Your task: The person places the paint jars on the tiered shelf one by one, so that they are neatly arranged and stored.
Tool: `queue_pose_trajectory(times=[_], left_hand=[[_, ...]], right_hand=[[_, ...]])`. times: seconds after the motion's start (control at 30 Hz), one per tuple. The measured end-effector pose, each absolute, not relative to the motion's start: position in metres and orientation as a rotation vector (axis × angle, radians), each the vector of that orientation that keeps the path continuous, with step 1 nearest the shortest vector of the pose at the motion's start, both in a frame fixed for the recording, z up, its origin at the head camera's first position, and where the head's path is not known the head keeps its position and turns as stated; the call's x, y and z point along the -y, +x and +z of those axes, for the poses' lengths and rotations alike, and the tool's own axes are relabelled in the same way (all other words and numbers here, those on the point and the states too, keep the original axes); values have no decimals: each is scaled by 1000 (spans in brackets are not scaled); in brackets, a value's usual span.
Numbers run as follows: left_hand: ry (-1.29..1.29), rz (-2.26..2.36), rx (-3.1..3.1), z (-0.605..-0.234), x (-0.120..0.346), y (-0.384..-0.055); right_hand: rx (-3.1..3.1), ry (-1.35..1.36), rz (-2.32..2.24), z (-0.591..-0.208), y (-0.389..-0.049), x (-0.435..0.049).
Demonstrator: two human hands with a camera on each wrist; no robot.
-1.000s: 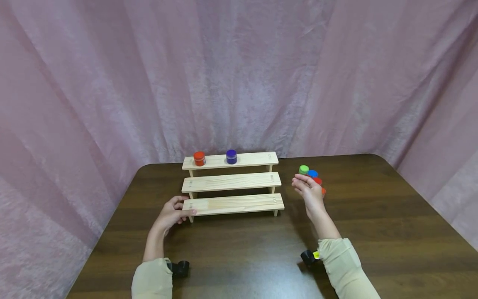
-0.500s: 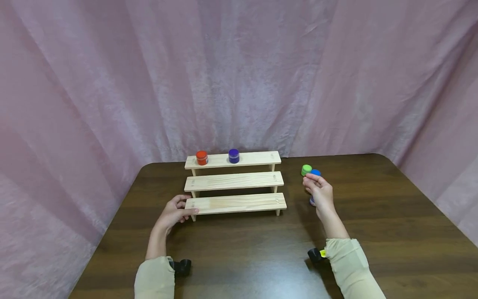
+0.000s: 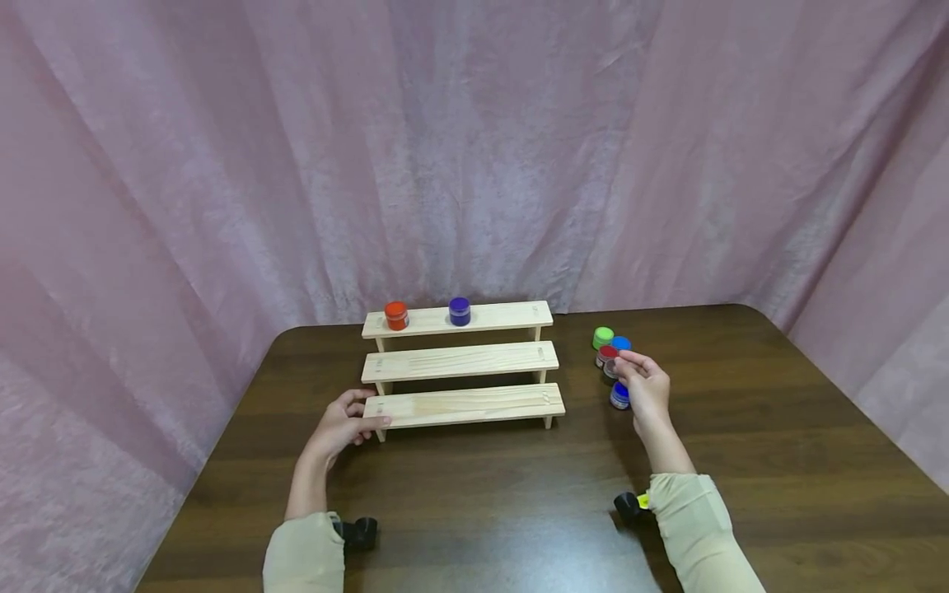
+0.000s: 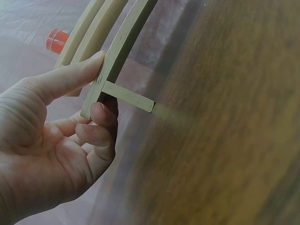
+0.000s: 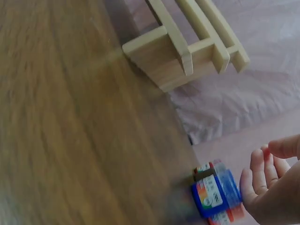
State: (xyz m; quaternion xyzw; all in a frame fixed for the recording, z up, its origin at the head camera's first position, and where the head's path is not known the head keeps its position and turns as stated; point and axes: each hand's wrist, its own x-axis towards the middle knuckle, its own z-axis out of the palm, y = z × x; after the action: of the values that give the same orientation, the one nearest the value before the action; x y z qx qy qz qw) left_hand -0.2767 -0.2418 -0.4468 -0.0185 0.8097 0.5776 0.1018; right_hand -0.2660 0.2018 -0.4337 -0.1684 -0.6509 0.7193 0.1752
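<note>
A three-tier wooden display stand stands on the table. My left hand grips the left end of its lowest board, thumb on top and fingers curled beneath; the left wrist view shows this closely. On the top board sit an orange-red paint jar and a purple paint jar. My right hand hovers at a cluster of small paint jars, fingers loosely bent. Among them are a green-lidded jar, a dark-red-lidded jar and a blue jar. Part of the cluster is hidden behind the hand.
The dark wooden table has a rounded far edge, and a pink curtain hangs behind it. Black wrist cameras are strapped below both sleeves, the left camera and the right camera close over the tabletop.
My right hand has shifted right and slightly nearer me over the cluster, uncovering the dark-red lid and the blue jar. The left hand keeps its grip on the stand.
</note>
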Motion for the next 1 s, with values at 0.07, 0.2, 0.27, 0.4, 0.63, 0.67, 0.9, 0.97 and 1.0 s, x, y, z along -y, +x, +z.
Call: queue_pose_trajectory(times=[0.07,0.2,0.27,0.4,0.63,0.67,0.9,0.97,1.0], left_hand=[[-59,1708,-2386,-447,242,-277],[-70,1709,-2372,-448,242,-277],[-75,1709,-2372,-449,242,-276],[-81,1711,-2375,-449,242,-277],[-63,1705,-2378,-449,243,-279],[-63,1704,-2380,-449,243,-279],[-62,1715,-2372,-450,243,-278],[-57,1721,-2371,-450,243,-279],[-57,1724,-2371,-450,243,-279]], right_hand=[[1791,-499,2031,-436,-266,-204],[1684,-477,2055,-440,-267,-209],[1651,-457,2070,-441,-267,-211],[1602,-458,2082,-444,-268,-214],[1554,-571,2058,-451,-265,-216],[1554,-599,2051,-452,-265,-216],[1546,-722,2030,-455,-266,-216],[1538,-733,2030,-455,-267,-215],[1537,-736,2028,-456,-268,-215]])
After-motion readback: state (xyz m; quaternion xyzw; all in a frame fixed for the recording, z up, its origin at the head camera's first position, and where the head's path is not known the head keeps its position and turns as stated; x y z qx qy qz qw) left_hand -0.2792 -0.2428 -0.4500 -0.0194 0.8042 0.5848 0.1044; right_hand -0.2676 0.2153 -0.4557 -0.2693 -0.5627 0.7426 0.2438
